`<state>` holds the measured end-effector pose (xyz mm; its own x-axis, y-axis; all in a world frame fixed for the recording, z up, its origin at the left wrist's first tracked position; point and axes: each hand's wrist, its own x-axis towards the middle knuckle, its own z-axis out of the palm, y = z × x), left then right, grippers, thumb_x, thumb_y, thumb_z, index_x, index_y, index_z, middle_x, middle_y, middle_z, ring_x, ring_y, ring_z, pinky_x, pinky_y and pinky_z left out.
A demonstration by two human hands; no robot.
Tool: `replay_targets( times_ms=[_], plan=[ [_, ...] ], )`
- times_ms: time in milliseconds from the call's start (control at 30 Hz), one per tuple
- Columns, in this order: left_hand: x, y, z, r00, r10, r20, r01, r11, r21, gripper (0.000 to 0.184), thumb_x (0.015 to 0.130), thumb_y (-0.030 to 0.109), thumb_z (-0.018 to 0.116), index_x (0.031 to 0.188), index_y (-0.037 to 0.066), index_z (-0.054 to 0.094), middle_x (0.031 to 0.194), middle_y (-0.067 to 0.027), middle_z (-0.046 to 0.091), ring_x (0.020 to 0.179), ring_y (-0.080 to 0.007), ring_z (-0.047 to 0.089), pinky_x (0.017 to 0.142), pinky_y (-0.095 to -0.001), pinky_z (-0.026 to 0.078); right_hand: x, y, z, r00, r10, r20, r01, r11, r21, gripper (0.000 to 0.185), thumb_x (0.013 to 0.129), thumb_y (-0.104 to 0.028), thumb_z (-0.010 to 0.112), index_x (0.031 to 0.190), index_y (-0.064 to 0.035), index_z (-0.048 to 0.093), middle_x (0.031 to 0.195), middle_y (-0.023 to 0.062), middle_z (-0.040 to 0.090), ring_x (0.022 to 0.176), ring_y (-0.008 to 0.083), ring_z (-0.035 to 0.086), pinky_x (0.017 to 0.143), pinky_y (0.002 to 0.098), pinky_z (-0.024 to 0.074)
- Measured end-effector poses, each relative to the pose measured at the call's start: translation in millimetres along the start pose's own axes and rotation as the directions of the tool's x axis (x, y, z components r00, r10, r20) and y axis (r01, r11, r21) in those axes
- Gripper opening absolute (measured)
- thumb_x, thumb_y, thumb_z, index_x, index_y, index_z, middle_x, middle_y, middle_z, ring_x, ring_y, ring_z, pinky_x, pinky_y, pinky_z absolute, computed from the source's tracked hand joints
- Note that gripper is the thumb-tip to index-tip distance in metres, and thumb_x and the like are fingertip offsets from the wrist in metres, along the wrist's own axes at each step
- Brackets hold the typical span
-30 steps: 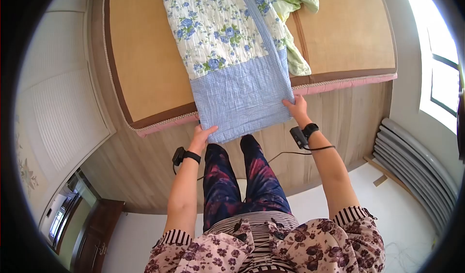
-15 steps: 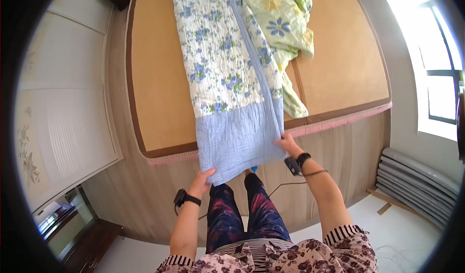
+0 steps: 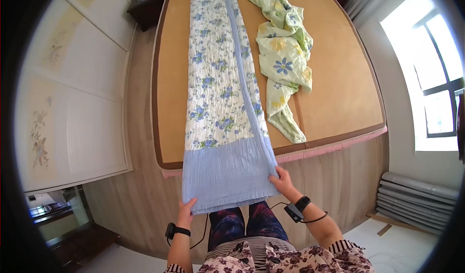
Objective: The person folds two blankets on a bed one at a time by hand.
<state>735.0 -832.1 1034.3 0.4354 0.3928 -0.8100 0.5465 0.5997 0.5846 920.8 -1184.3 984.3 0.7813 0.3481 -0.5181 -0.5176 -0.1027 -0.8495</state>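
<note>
A long folded quilt [image 3: 218,86], white with blue flowers and a blue striped end, runs lengthwise over the bed. Its near end hangs out past the bed's foot, held up in front of my legs. My left hand [image 3: 186,212] pinches the near left corner, thumb on top and fingers hidden beneath. At the right edge, a little farther forward, my right hand [image 3: 283,180] grips the fabric. To the right of the quilt lies a crumpled light green flowered cloth [image 3: 283,55], apart from both hands.
The bed [image 3: 339,94] has a tan mat with a brown border and a pink side. White cabinet doors [image 3: 77,128] stand left, a dark nightstand [image 3: 147,4] far left. A window [image 3: 438,79] and grey folded stack [image 3: 416,200] are right. Wood floor [image 3: 131,190] surrounds the foot.
The quilt's near end and both hands have moved lower in view, and the quilt lies straighter. More of the bed's far end shows. Both hands keep their hold.
</note>
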Motion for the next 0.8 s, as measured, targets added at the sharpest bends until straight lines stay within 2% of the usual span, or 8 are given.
replay_targets(
  times_ms=[133, 267, 400, 433, 567, 667, 733, 800],
  plan=[
    [7.2, -60.1, -60.9, 0.991, -0.133, 0.007, 0.132, 0.989, 0.060, 0.040, 0.072, 0.003, 0.067, 0.107, -0.007, 0.052, 0.103, -0.0142, 0.059, 0.094, -0.0250, 0.057, 0.083, -0.0364, 0.046, -35.2, 68.6, 21.4, 0.986, 0.165, -0.030, -0.158, 0.856, -0.492, 0.020, 0.071, -0.001, 0.057, 0.091, 0.0016, 0.056, 0.081, 0.0006, 0.056, 0.077, 0.0088, 0.050, 0.069, 0.0253, 0.0433],
    [20.3, -63.0, -61.8, 0.962, -0.268, 0.040, 0.269, 0.963, -0.012, 0.043, 0.072, 0.007, 0.069, 0.109, -0.006, 0.052, 0.107, -0.0128, 0.058, 0.096, -0.0260, 0.056, 0.082, -0.0361, 0.045, -37.2, -7.1, 27.5, 0.998, 0.023, -0.057, -0.026, 0.999, -0.037, 0.027, 0.072, 0.000, 0.057, 0.097, -0.0031, 0.045, 0.078, 0.0016, 0.051, 0.073, 0.0096, 0.051, 0.065, 0.0245, 0.0430],
    [-0.9, -27.1, -48.8, 0.834, -0.552, 0.012, 0.549, 0.830, 0.099, 0.046, 0.071, 0.012, 0.069, 0.112, 0.003, 0.050, 0.106, -0.0097, 0.057, 0.095, -0.0263, 0.055, 0.077, -0.0396, 0.045, -66.1, 16.9, -5.1, 0.909, 0.415, -0.044, -0.416, 0.909, -0.013, 0.046, 0.073, 0.004, 0.056, 0.115, -0.0032, 0.039, 0.085, 0.0061, 0.056, 0.069, 0.0124, 0.055, 0.057, 0.0233, 0.0445],
    [-8.4, -16.1, -43.2, 0.781, -0.624, -0.020, 0.620, 0.772, 0.141, 0.046, 0.071, 0.014, 0.068, 0.112, 0.006, 0.050, 0.105, -0.0089, 0.057, 0.093, -0.0262, 0.054, 0.076, -0.0407, 0.045, -74.7, 14.2, -6.1, 0.898, 0.439, -0.034, -0.440, 0.890, -0.115, 0.061, 0.073, 0.007, 0.055, 0.129, -0.0058, 0.033, 0.094, 0.0099, 0.058, 0.066, 0.0135, 0.057, 0.054, 0.0232, 0.0452],
    [-24.5, 25.1, -40.4, 0.629, -0.778, -0.019, 0.759, 0.608, 0.232, 0.037, 0.069, 0.015, 0.066, 0.103, 0.012, 0.050, 0.093, -0.0058, 0.057, 0.084, -0.0231, 0.054, 0.064, -0.0388, 0.045, -88.9, -30.3, -4.9, 0.908, 0.414, 0.064, -0.417, 0.883, 0.214, 0.080, 0.072, 0.012, 0.051, 0.140, -0.0138, 0.019, 0.105, 0.0096, 0.057, 0.074, 0.0141, 0.058, 0.060, 0.0241, 0.0478],
    [-12.9, 64.8, -41.3, 0.591, -0.807, 0.002, 0.767, 0.562, 0.309, 0.036, 0.068, 0.019, 0.065, 0.101, 0.012, 0.050, 0.092, -0.0068, 0.058, 0.078, -0.0239, 0.055, 0.058, -0.0372, 0.047, -79.8, -45.6, -2.6, 0.815, 0.559, 0.151, -0.578, 0.801, 0.155, 0.068, 0.072, 0.011, 0.052, 0.134, -0.0142, 0.037, 0.110, 0.0067, 0.056, 0.072, 0.0116, 0.059, 0.062, 0.0234, 0.0475],
    [10.3, 105.4, -17.6, 0.692, -0.718, 0.073, 0.686, 0.686, 0.242, 0.037, 0.068, 0.024, 0.064, 0.100, 0.012, 0.052, 0.086, -0.0076, 0.059, 0.071, -0.0234, 0.056, 0.054, -0.0352, 0.047, -50.9, -49.3, 2.2, 0.953, 0.252, 0.167, -0.250, 0.968, -0.031, 0.060, 0.074, 0.008, 0.053, 0.129, -0.0129, 0.043, 0.111, 0.0062, 0.056, 0.080, 0.0128, 0.059, 0.069, 0.0244, 0.0472],
    [54.3, 148.8, 7.4, 0.756, -0.630, 0.179, 0.606, 0.776, 0.172, 0.031, 0.069, 0.026, 0.063, 0.096, 0.012, 0.057, 0.082, -0.0068, 0.060, 0.070, -0.0212, 0.057, 0.056, -0.0351, 0.048, -6.9, -71.2, 7.2, 0.963, 0.187, 0.193, -0.192, 0.981, 0.007, 0.051, 0.076, 0.003, 0.055, 0.124, -0.0111, 0.048, 0.112, 0.0065, 0.055, 0.091, 0.0151, 0.056, 0.078, 0.0269, 0.0457]
  ],
)
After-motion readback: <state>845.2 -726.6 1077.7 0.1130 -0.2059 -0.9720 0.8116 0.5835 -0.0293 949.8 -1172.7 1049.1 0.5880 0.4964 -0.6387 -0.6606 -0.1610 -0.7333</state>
